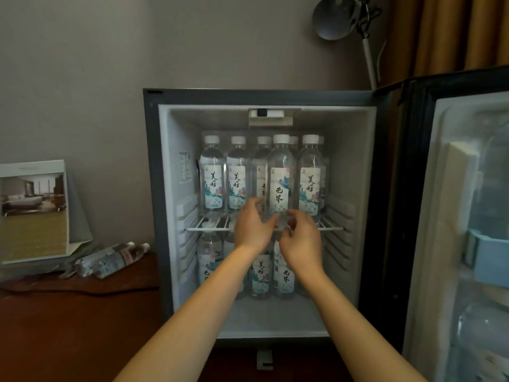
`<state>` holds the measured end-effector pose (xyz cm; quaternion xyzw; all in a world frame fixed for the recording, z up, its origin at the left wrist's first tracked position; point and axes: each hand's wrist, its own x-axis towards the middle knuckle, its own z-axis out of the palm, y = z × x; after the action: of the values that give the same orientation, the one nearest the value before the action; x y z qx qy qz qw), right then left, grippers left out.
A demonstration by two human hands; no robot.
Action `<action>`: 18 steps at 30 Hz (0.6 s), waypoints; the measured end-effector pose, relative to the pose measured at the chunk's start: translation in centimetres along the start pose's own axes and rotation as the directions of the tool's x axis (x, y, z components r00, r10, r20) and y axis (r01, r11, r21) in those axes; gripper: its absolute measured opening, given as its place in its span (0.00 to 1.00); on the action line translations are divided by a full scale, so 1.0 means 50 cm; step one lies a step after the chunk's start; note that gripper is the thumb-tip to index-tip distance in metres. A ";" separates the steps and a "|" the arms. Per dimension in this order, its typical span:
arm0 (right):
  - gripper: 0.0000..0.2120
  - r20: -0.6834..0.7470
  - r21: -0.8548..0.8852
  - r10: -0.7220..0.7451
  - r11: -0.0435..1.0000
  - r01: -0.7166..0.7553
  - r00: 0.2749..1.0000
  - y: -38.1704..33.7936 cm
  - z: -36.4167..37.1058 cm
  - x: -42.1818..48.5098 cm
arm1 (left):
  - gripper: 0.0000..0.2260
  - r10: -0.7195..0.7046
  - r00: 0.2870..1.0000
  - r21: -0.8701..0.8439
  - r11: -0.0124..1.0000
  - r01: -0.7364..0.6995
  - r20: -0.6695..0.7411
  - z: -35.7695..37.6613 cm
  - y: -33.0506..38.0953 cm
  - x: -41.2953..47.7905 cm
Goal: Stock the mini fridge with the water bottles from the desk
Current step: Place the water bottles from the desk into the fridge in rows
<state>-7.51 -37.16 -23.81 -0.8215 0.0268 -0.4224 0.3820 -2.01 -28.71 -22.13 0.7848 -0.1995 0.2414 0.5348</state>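
Both the left hand [254, 224] and right hand [301, 238] are grasping the front water bottle [279, 183] at its base, ideally seating it flat on the wire shelf [332, 226] without nudging neighbouring bottles [309, 183].

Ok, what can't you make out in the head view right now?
Head view:
Base of the front bottle: hidden by left hand and right hand; seated on the wire shelf or not, unclear.
Lower bottles: forearms cover some; count unclear.
Back row: only caps show.
Desk bottles: blurred, number uncertain.
Fridge door: cut off by right edge.
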 end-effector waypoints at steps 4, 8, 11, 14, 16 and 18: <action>0.10 0.013 0.067 -0.016 0.998 0.015 1.000 -0.014 0.021 -0.032 | 0.08 0.030 0.991 -0.125 0.991 -0.046 -0.128 -0.055 -0.043 -0.055; 0.11 0.275 0.138 -0.054 0.990 0.017 0.960 -0.054 0.088 -0.084 | 0.15 0.102 0.961 -0.158 0.977 -0.146 -0.256 -0.151 -0.116 -0.114; 0.12 0.502 0.193 -0.064 0.980 -0.040 0.863 -0.089 0.160 -0.133 | 0.14 0.111 0.903 -0.084 0.984 -0.159 -0.414 -0.235 -0.190 -0.138; 0.11 0.669 0.170 -0.087 0.985 -0.039 0.738 -0.119 0.247 -0.182 | 0.16 0.013 0.875 -0.087 0.994 -0.062 -0.484 -0.312 -0.271 -0.151; 0.11 0.748 0.163 -0.126 0.987 0.002 0.651 -0.138 0.306 -0.211 | 0.16 -0.081 0.857 -0.106 0.994 0.031 -0.509 -0.358 -0.328 -0.156; 0.12 0.798 0.150 -0.163 0.986 0.071 0.580 -0.158 0.364 -0.230 | 0.15 -0.158 0.839 -0.109 0.987 0.118 -0.520 -0.397 -0.388 -0.158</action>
<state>-4.08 -16.35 -32.82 -0.9030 -0.2250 -0.0290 0.3648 -0.56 -2.95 -35.07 0.6808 0.0034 0.4007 0.6131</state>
